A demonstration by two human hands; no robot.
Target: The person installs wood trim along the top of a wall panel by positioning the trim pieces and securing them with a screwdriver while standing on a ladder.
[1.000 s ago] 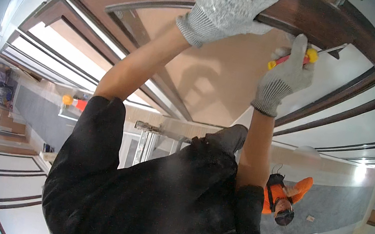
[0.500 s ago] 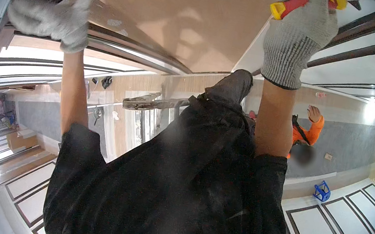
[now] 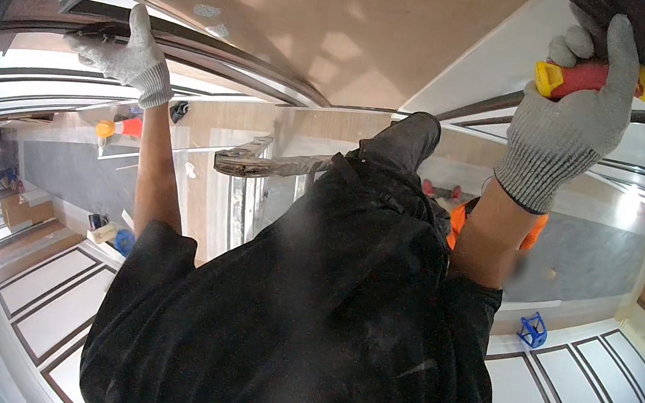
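Observation:
My left hand (image 3: 125, 56), in a grey knit glove, is at the dark trim strip (image 3: 212, 46) on the upper left. Its thumb points up and its fingers curl at the strip's edge; part of the grip is hidden in shadow. My right hand (image 3: 572, 116), gloved alike, is raised at the upper right beside dark trim. Across its palm lies a tool handle (image 3: 583, 80), red with yellow ends, held by the curled fingers. One digit stretches up along the dark edge, and the tool's working end cannot be made out.
A tan panel (image 3: 305, 8) spans overhead. Below me stands a ladder (image 3: 247, 162) with a worn top. A person in orange (image 3: 457, 224) is low on the right, partly behind my forearm. A blue stool (image 3: 533, 329) and an orange-clad figure's sleeve (image 3: 127, 127) also show.
My right hand has moved right and down with the tool, one digit now stretched up. My left hand has shifted right and slightly down. The person in orange is now more hidden behind my arm.

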